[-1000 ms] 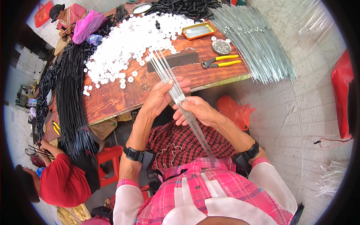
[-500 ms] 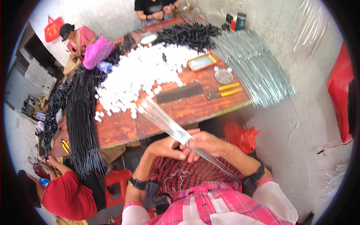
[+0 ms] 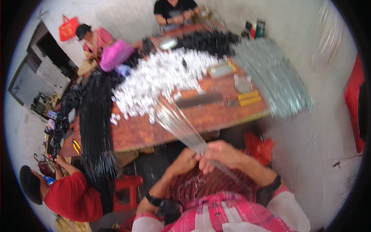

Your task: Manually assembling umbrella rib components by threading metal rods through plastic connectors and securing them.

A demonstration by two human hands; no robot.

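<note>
Both my hands close around a bundle of thin silvery metal rods (image 3: pixel 178 123) that fans out toward the wooden table (image 3: pixel 147 131). My left hand (image 3: pixel 184 159) grips the bundle from the left, and my right hand (image 3: pixel 219 154) wraps it from the right, just in front of my lap. A large heap of small white plastic pieces (image 3: pixel 158 79) covers the table's middle. The frame is motion-blurred.
Black rod bundles (image 3: pixel 94 123) hang off the table's left edge, with a big pile of silver rods (image 3: pixel 274 81) at the right. Yellow-handled pliers (image 3: pixel 247 98) and a dark flat bar (image 3: pixel 199 99) lie near the front. A person in red (image 3: pixel 69 195) sits lower left; two others work at the far end.
The view has tilted up and back, so the table appears farther away. My hands with the rod bundle have drawn down toward my lap, off the table edge.
</note>
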